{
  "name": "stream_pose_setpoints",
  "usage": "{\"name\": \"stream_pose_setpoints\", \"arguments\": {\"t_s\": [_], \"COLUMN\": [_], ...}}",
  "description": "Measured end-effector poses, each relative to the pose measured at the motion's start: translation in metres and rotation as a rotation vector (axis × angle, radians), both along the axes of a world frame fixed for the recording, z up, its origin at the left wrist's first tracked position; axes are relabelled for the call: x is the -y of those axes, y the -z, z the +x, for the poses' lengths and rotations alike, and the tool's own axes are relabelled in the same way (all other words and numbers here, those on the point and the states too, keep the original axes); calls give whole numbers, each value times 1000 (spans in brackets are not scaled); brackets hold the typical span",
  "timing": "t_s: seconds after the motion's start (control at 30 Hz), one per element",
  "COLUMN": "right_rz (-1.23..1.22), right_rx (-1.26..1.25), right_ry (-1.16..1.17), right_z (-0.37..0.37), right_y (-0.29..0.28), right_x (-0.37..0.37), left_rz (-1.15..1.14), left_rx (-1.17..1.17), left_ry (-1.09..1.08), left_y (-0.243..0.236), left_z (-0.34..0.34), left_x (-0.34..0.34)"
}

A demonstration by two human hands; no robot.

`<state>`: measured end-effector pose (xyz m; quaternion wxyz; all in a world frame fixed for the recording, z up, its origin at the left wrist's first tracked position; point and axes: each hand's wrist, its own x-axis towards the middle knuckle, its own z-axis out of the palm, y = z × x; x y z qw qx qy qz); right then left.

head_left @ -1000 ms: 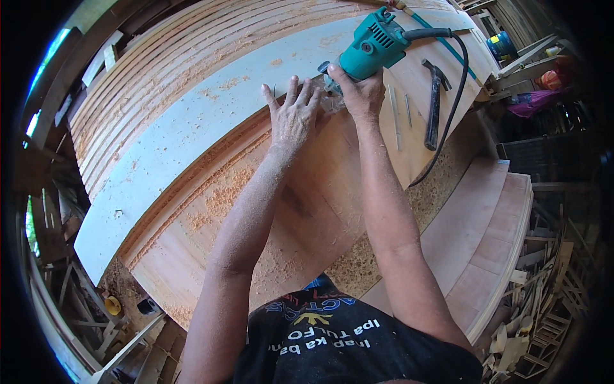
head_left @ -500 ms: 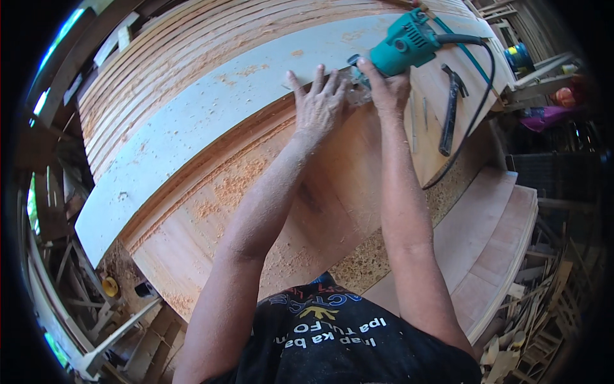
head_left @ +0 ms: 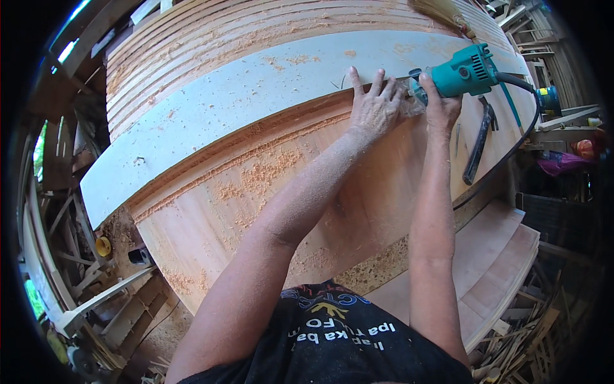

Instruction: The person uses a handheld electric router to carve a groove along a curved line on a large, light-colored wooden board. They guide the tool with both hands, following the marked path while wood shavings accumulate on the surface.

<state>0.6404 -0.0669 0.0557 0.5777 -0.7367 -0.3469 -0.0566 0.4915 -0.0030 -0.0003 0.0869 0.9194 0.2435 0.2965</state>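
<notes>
A curved white-faced board (head_left: pixel 192 121) lies over a wooden panel (head_left: pixel 326 237) streaked with shavings, beside a sawdust-filled groove. My right hand (head_left: pixel 441 109) grips a teal corded trim router (head_left: pixel 464 72) tilted on its side, its clear base at the board's inner edge. My left hand (head_left: pixel 374 105), coated in dust, rests with fingers spread on that edge, just left of the base, and holds nothing. Right of my right hand lie a black hammer (head_left: pixel 477 147) and thin metal rods (head_left: pixel 456 142); the router's cable loops past them.
Slatted boards (head_left: pixel 256 29) with a broom (head_left: pixel 441 13) lie behind. A stack of curved panels (head_left: pixel 492 281) sits lower right. Scrap timber crowds both sides, with a yellow round object (head_left: pixel 102 246) at left, a blue container (head_left: pixel 548 99) and a purple bag (head_left: pixel 556 164) at right.
Both hands and the router have moved rightward along the white board's edge, closer to the hammer. The view has also turned, so boards and tools appear shifted.
</notes>
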Motion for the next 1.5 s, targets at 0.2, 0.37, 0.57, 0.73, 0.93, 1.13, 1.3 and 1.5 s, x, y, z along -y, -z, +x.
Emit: {"name": "stream_pose_setpoints", "arguments": {"t_s": [0.2, 0.37, 0.57, 0.73, 0.93, 1.13, 1.3, 1.5], "right_rz": [26, 29, 70, 47, 9, 27, 46, -17], "right_rx": [-6, -13, -115, -71, -33, -28, -57, 33], "right_ry": [-9, -26, -100, -59, -36, -39, -34, 43], "right_z": [3, 18, 7, 26, 38, 43, 49, 57], "right_y": [-4, -5, -12, -8, -5, -4, -2, 1], "right_x": [-2, 1, -3, 0, 2, 2, 6, 2], "left_rz": [4, 56, 76, 60, 6, 0, 13, 12], "left_rx": [-4, 54, 42, 15, 19, -3, -15, 13], "left_ry": [-10, -38, -61, -34, -6, 4, 9, 24], "left_y": [2, 6, 11, 4, 1, 1, -1, 1], "left_z": [8, 24, 29, 35, 40, 47, 52, 56], "left_x": [0, 4, 2, 3, 3, 4, 6, 1]}}
